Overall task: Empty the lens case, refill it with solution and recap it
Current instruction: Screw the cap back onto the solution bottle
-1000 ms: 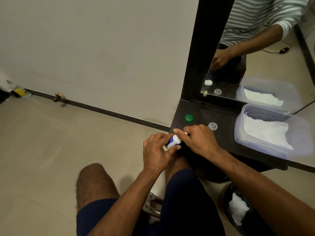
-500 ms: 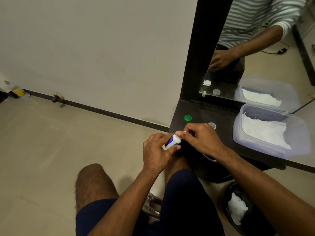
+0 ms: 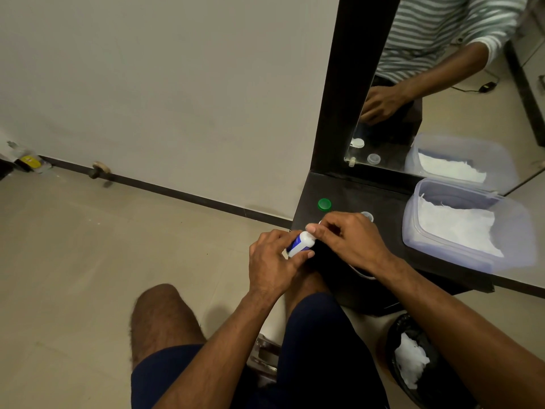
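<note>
- Left hand (image 3: pixel 272 261): closed around the small white-and-blue solution bottle (image 3: pixel 301 245), held tilted at the near-left corner of the dark shelf (image 3: pixel 389 202).
- Right hand (image 3: pixel 351 240): fingertips pinched at the bottle's tip; a cap there cannot be made out.
- Lens case: green cap (image 3: pixel 324 204) and clear cap (image 3: pixel 367 215) lie apart on the shelf, beyond the hands; the wells are hidden.
- Progress: case apparently uncapped; refilling looks underway or imminent, recapping remains.

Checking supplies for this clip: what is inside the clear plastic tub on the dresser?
The clear plastic tub holds crumpled white tissue, filling much of its floor. Whatever might lie beneath the tissue is covered and cannot be seen.
</note>
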